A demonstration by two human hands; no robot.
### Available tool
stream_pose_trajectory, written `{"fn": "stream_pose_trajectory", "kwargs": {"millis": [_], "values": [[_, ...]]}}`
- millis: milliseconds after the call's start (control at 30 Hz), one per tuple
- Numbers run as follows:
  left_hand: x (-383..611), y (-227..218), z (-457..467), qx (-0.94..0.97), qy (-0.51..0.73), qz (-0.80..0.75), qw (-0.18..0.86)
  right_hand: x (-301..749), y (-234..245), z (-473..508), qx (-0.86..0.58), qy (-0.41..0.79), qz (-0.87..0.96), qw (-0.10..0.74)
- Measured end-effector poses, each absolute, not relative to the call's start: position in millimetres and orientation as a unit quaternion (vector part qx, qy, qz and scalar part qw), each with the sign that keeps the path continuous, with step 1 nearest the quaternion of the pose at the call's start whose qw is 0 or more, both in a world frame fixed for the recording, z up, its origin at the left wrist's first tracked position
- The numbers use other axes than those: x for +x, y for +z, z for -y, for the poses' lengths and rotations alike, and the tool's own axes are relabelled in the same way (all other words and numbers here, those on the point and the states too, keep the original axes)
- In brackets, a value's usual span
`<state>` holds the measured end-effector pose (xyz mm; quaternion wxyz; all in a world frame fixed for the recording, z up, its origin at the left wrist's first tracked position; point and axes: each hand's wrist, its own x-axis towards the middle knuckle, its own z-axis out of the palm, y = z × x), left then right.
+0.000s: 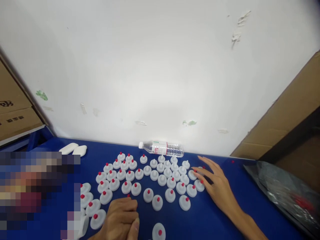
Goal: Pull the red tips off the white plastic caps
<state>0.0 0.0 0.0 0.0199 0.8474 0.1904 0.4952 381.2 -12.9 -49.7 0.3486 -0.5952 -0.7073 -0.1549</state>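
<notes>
With left hand (122, 218) curled into a loose fist in the head view, cannot tell if around anything; with right hand (217, 186) open, fingers spread over the rightmost caps (199, 186), seemingly gripping none. Scattered across the bench (205, 225), mostly between and beyond both hands. Probably light, fairly stiff, slippery; best taken by the rim, not the red tips (171, 191).

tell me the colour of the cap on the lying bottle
The cap is white, seen best in the head view.

L hand (121, 218) btm cut off, palm hidden.
</notes>
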Motion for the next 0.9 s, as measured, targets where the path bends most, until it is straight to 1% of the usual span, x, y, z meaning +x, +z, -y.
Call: {"fn": "stream_pose_trajectory", "kwargs": {"millis": [167,300,467,700,900], "values": [[-33,21,-15,0.88,0.453,-0.142,-0.031,382,-46,12,-0.604,-0.129,0.701,0.357],[-50,35,-16,0.899,0.407,-0.142,-0.084,378,-38,14,-0.619,-0.126,0.675,0.381],[-48,33,-6,0.926,0.322,-0.131,-0.15,373,-32,17,-0.617,-0.133,0.672,0.387],[-58,8,-19,0.939,0.275,-0.149,-0.142,370,-27,21,-0.59,-0.162,0.697,0.374],[-57,4,-22,0.935,0.297,-0.135,-0.137,354,-15,31,-0.533,-0.176,0.758,0.332]]}}
